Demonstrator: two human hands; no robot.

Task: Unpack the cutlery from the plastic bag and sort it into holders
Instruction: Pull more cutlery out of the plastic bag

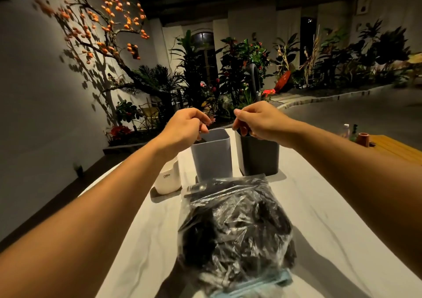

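A clear plastic bag [235, 229] stuffed with black cutlery lies on the white table [319, 206] close in front of me, with a black piece [196, 189] poking out of its far end. Behind it stand a white holder [169, 179], a grey holder [212, 158] and a dark holder [260, 158] in a row. My left hand [185, 126] hovers over the grey holder's rim, its fingers curled round a dark cutlery piece that dips inside. My right hand [255, 122] pinches downward over the dark holder's mouth; the piece it holds barely shows against the dark wall.
A wooden table [397, 147] at the right carries a small brown pot [363, 139] and bottles. Potted plants and a branch with orange fruit line the far wall. The white table's edges run close on both sides of my arms.
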